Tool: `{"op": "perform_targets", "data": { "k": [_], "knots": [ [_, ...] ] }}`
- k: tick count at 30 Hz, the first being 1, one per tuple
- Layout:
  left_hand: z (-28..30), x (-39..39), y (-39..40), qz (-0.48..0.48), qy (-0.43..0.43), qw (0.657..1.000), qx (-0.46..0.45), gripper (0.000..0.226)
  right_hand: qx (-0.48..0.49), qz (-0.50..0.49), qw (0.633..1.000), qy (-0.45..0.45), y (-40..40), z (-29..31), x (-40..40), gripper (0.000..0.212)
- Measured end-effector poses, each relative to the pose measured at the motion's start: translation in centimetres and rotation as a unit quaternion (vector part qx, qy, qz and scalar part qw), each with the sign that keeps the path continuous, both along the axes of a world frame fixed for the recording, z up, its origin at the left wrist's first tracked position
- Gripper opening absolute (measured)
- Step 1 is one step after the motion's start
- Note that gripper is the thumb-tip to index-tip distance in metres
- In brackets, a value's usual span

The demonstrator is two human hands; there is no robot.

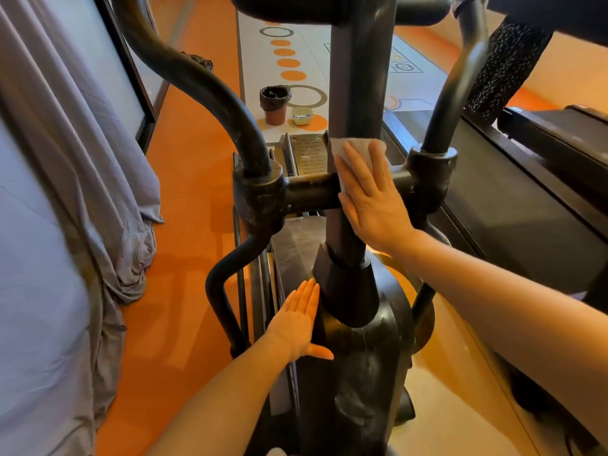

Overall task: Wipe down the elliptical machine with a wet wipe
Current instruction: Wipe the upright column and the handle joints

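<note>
Where the elliptical machine (358, 366) rises toward the top of the head view, its console is cut off by the frame, and its base runs out of sight at the bottom edge. Most of the wet wipe (357, 147) is hidden under the right hand (368, 195); only a pale upper strip and a left edge show, against the upright column (358, 80) where the horizontal crossbar (312, 191) meets it. The right hand lies flat with straight fingers spread, pressing the wipe onto the column, its forearm reaching in from the right. The left hand (301, 319) is open too, fingers straight and together, palm facing the black shroud (348, 297) at the column's foot, thumb sticking out toward the housing; it holds nothing. Curved swing arms (210, 90) flank the column on both sides, and a ribbed foot pedal (307, 153) shows beyond the crossbar. Farther off on the orange floor (190, 179) stand a small bin lined with a black bag (274, 103) and, just beside it, a pale tub (302, 115). Grey curtains (65, 192) hang along the left, and a treadmill deck (513, 199) lies to the right.
</note>
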State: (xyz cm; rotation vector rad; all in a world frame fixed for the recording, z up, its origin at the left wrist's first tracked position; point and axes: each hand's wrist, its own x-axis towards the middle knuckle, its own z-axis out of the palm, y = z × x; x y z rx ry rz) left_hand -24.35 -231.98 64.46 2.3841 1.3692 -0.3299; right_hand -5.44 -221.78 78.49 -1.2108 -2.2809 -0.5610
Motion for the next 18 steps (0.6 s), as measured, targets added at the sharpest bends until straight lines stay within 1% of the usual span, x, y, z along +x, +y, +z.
{"op": "perform_targets", "data": {
  "k": [2, 3, 5, 7, 10, 12, 14, 18],
  "knots": [
    [0.1, 0.0, 0.0, 0.002, -0.001, 1.0, 0.002, 0.132, -0.018, -0.016, 0.999, -0.044, -0.8, -1.9, 0.0, 0.055],
    [0.1, 0.1, 0.1, 0.001, -0.001, 1.0, 0.003, 0.132, -0.026, -0.027, 0.998, -0.049, -1.1, -2.5, -0.1, 0.054],
    [0.1, 0.1, 0.1, -0.001, 0.003, 1.0, 0.006, 0.132, -0.034, -0.036, 0.998, -0.032, -1.3, -3.0, -0.4, 0.053],
    [0.1, 0.0, 0.0, -0.001, 0.005, 1.0, 0.006, 0.131, -0.019, -0.022, 0.999, -0.015, -1.2, -2.5, -0.4, 0.053],
    [0.1, 0.1, 0.0, 0.0, 0.007, 1.0, 0.004, 0.129, 0.004, -0.004, 0.998, 0.055, 0.2, 0.8, -1.3, 0.053],
    [0.2, 0.2, 0.1, 0.004, 0.004, 1.0, 0.002, 0.131, 0.017, -0.013, 0.993, 0.119, 1.5, 3.7, -2.7, 0.051],
    [0.2, 0.2, 0.1, 0.011, -0.005, 1.0, 0.002, 0.133, 0.03, -0.023, 0.987, 0.156, 2.3, 5.6, -3.7, 0.05],
    [0.3, 0.3, 0.0, 0.005, 0.006, 1.0, 0.004, 0.132, 0.016, -0.001, 0.984, 0.178, 1.6, 4.2, -3.4, 0.051]
  ]
}}
